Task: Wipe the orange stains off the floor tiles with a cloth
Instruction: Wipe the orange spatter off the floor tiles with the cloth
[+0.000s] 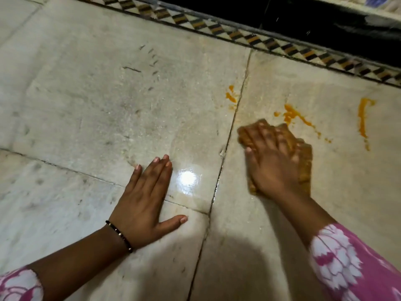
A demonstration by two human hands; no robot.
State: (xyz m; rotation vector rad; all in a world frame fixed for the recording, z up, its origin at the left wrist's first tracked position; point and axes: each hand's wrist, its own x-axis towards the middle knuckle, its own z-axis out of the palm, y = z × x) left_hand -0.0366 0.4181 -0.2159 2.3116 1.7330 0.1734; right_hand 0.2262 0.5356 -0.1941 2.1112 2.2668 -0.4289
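Observation:
My right hand [271, 161] presses flat on a brownish orange-stained cloth [304, 164] on the right floor tile; the hand is blurred. Orange stains lie beyond it: a splatter [291, 115] just past the fingers, a long streak [362, 120] farther right, and a small blotch [231, 97] by the tile joint. My left hand [147, 198] lies flat with fingers straight on the left tile [97, 94], holding nothing.
Pale marble tiles with dark grout joints [223, 161] cover the floor. A patterned black-and-yellow border strip [260, 39] runs along the far edge, with a dark base [303, 16] behind it. A bright light reflection [187, 178] shows wet sheen near my left hand.

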